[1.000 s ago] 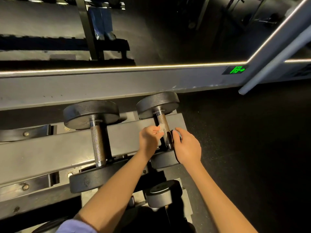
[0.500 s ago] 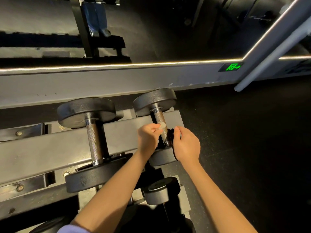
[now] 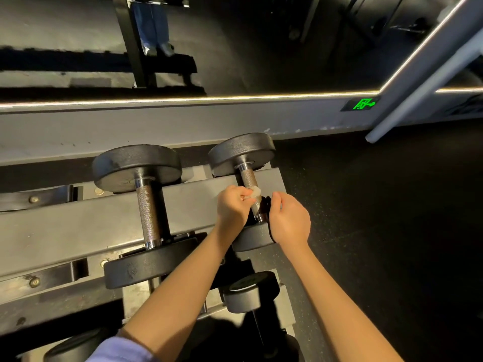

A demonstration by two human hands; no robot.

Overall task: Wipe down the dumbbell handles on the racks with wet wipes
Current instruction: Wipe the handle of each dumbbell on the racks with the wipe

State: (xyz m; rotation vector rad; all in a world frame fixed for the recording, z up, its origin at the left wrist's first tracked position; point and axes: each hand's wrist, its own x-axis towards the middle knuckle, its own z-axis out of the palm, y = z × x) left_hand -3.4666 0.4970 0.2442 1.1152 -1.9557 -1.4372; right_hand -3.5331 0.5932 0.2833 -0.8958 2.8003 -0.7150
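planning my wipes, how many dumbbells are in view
3: large dumbbell, top rack left; small dumbbell, top rack right; lower dumbbell one tier down. Dark shape bottom left may be another.

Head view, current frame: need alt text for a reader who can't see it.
A person's left hand pinches a white wet wipe against the knurled handle of the small dumbbell at the right end of a grey rack. The right hand is curled beside that dumbbell's near end; what it grips is unclear. A larger dumbbell lies to the left.

Bare floor (image 3: 379, 205) is being left free rightward; leftward, passage is being narrowed by the larger dumbbell (image 3: 149, 212).
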